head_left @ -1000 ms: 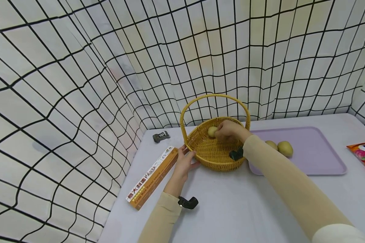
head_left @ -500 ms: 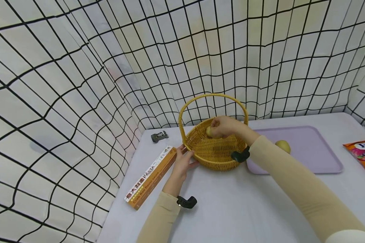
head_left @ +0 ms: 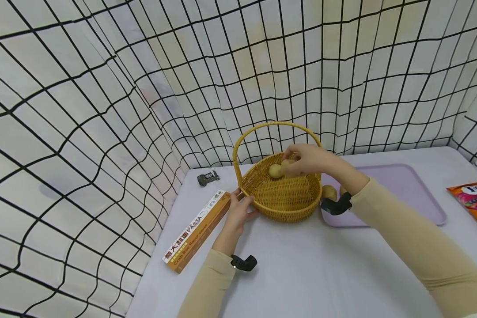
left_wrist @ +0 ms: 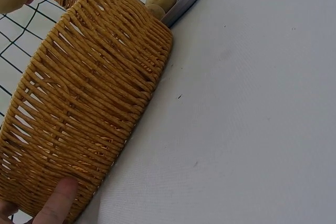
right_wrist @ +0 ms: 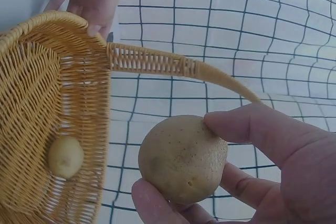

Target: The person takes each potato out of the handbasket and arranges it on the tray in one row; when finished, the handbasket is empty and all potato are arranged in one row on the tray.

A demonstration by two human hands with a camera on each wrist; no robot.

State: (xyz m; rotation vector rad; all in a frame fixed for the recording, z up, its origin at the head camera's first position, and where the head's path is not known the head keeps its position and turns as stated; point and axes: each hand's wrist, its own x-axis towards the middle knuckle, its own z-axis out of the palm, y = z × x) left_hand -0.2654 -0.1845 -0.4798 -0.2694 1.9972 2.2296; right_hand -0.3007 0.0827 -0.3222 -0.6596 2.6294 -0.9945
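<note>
A potato (right_wrist: 181, 158) is pinched between the thumb and fingers of my right hand (head_left: 312, 159), which is raised over the back of the yellow wicker basket (head_left: 286, 215). Below and left of it, a second potato (head_left: 275, 171) lies in the basket by the back wall; the right wrist view shows clear space between the two. My left hand (head_left: 237, 213) grips the basket's left side near the handle's foot. In the left wrist view one of its fingers (left_wrist: 59, 200) presses on the outer weave; the rest of that hand is mostly cut off.
Right of the basket lies a lilac tray (head_left: 405, 194) with potatoes (head_left: 329, 192) at its left end, partly behind my right wrist. A pasta box (head_left: 198, 232) and a small dark packet (head_left: 208, 178) lie left. At far right is a colourful bag (head_left: 475, 203). Black netting stands behind.
My right hand has risen and shifted right with a potato in its fingers, away from the other potato, which stays in the basket. My left hand has kept its place on the basket.
</note>
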